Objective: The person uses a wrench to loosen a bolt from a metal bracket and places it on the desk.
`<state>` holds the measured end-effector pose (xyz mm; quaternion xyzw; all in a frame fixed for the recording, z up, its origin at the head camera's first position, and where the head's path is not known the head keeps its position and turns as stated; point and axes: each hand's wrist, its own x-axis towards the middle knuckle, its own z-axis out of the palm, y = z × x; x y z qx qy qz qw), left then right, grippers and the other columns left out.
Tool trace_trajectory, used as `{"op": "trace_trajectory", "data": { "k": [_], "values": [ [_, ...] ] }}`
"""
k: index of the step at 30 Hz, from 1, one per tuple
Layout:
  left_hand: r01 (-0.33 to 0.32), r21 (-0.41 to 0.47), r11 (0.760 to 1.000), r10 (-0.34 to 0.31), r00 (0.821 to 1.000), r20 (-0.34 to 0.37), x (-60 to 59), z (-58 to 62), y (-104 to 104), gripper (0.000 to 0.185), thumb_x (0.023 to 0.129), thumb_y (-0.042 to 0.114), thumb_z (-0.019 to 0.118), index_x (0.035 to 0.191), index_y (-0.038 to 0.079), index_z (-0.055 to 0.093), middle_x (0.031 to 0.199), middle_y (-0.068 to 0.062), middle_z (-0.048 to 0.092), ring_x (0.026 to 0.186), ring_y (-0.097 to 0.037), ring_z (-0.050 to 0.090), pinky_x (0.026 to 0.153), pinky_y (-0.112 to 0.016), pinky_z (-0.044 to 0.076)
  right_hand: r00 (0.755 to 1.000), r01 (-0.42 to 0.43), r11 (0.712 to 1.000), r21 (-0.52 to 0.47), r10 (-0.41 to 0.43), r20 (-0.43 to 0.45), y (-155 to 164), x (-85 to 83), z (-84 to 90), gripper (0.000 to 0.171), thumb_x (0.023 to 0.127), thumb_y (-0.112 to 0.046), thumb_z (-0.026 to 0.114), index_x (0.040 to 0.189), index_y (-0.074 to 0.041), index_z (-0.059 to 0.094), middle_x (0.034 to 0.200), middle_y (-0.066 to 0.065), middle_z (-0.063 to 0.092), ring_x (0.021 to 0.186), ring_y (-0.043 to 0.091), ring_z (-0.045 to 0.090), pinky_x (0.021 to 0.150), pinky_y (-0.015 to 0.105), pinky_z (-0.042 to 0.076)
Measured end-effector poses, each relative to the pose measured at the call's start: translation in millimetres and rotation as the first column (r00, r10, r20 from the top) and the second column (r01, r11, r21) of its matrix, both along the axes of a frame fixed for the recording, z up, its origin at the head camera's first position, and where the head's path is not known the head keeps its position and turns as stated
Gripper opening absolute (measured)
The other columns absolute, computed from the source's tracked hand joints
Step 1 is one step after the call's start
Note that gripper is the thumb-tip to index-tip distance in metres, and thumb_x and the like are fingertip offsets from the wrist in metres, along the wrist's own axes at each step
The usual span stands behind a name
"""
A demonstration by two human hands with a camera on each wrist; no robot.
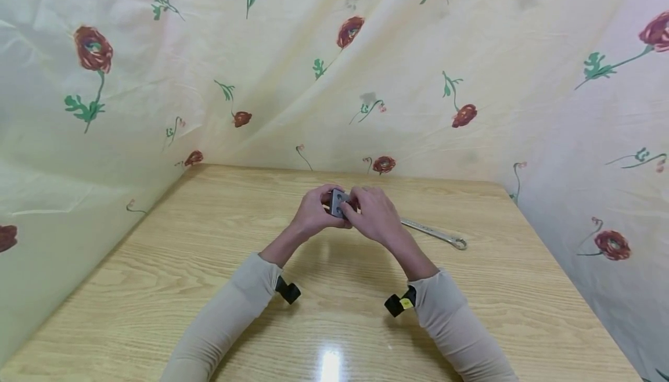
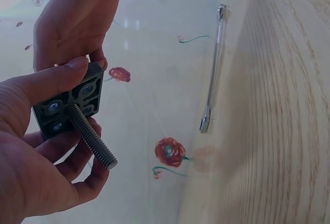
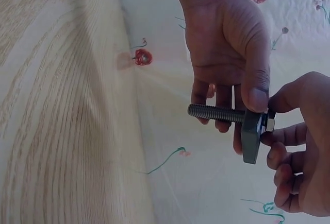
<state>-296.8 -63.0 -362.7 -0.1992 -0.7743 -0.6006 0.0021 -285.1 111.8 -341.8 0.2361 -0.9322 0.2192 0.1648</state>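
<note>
My left hand [image 1: 315,212] grips a dark grey square plate [image 1: 336,201] by its edges, raised over the table. In the left wrist view the plate's ribbed face shows round holes, and a threaded bolt [image 2: 93,137] sticks out of its middle, pointing away from the right hand. My right hand [image 1: 377,212] meets the plate from the other side. Its thumb and forefinger pinch the shiny hex piece [image 3: 270,122] against the plate's far face, at the bolt's end, as the right wrist view shows. The right hand's other fingers are curled below.
A silver combination wrench [image 1: 434,233] lies on the wooden table [image 1: 157,266], right of and beyond the right hand. Flower-patterned cloth [image 1: 292,92] stands around the table's back and sides. Black wrist devices [image 1: 288,290] hang below both sleeves.
</note>
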Motion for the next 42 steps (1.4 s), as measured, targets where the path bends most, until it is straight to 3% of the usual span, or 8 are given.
{"op": "trace_trajectory", "data": {
  "k": [12, 20, 33, 42],
  "values": [
    [-0.007, -0.029, 1.0, 0.007, 1.0, -0.007, -0.9, 1.9, -3.3, 0.065, 0.066, 0.005, 0.091, 0.124, 0.007, 0.062, 0.108, -0.019, 0.072, 0.094, -0.019, 0.066, 0.074, -0.028, 0.057, 0.996, -0.085, 0.995, -0.055, 0.084, -0.016, 4.0, 0.8, 1.5, 0.015, 0.093, -0.025, 0.065, 0.098, -0.011, 0.068, 0.085, 0.011, 0.062, 0.08, 0.022, 0.049, 0.07, 0.033, 0.037],
    [-0.016, -0.044, 0.999, 0.016, 1.0, -0.013, -0.8, 2.5, -3.9, 0.065, 0.065, 0.004, 0.091, 0.124, 0.008, 0.063, 0.107, -0.018, 0.073, 0.095, -0.019, 0.065, 0.076, -0.025, 0.054, 0.984, -0.167, 0.976, -0.14, 0.173, 0.036, 9.0, -3.9, 1.2, 0.02, 0.091, -0.016, 0.068, 0.108, -0.008, 0.071, 0.084, 0.008, 0.061, 0.081, 0.023, 0.05, 0.073, 0.034, 0.037],
    [-0.011, -0.045, 0.999, 0.01, 1.0, -0.005, -1.1, 3.6, -3.7, 0.064, 0.064, 0.004, 0.092, 0.122, 0.009, 0.064, 0.104, -0.017, 0.073, 0.091, -0.019, 0.065, 0.075, -0.025, 0.051, 0.964, -0.213, 0.936, -0.281, 0.247, 0.093, 10.7, -8.4, -0.7, 0.025, 0.084, -0.004, 0.066, 0.109, -0.004, 0.073, 0.092, 0.01, 0.067, 0.084, 0.02, 0.054, 0.077, 0.032, 0.043],
    [0.007, -0.032, 0.999, -0.007, 1.0, 0.006, -0.6, 3.6, -3.0, 0.061, 0.065, 0.003, 0.091, 0.12, 0.01, 0.064, 0.106, -0.018, 0.074, 0.092, -0.018, 0.067, 0.073, -0.025, 0.054, 0.963, -0.226, 0.929, -0.294, 0.259, 0.08, 9.1, -10.1, -3.0, 0.025, 0.083, 0.004, 0.065, 0.103, -0.006, 0.076, 0.097, 0.01, 0.067, 0.086, 0.021, 0.054, 0.077, 0.034, 0.042]
  ]
}}
